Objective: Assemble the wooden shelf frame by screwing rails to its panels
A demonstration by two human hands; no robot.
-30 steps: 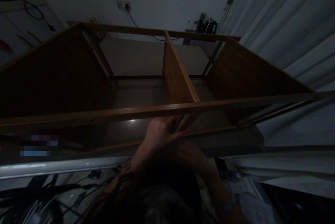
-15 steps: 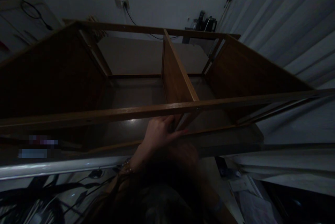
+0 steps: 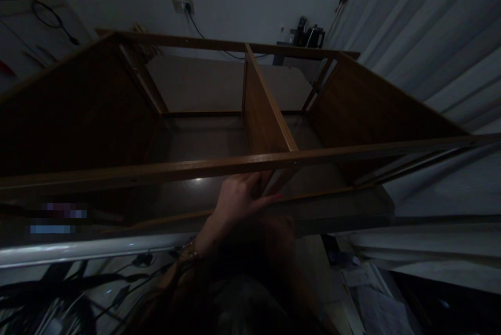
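Note:
A wooden cabinet frame [image 3: 188,168] with side panels stands before me. Its middle divider [image 3: 266,116] runs front to back. Under the front rail, my left hand [image 3: 237,196] is wrapped round the divider's front upright [image 3: 276,181], its thumb stretched across the front. Just below and to the right is my right hand [image 3: 279,233], dim and in shadow, with its fingers curled. Whatever the right hand may hold is hidden in the dark. A bracelet [image 3: 190,249] circles my left wrist.
The frame rests on a grey table [image 3: 352,207]. White curtains [image 3: 442,37] hang at the right. Behind are a wall socket [image 3: 182,5] with a cable and a black kettle [image 3: 314,36]. Cables [image 3: 58,309] lie at lower left, papers [image 3: 379,303] at lower right.
My right hand and forearm have shifted slightly beneath the left hand. The left hand keeps its grip on the upright, and the frame stands still.

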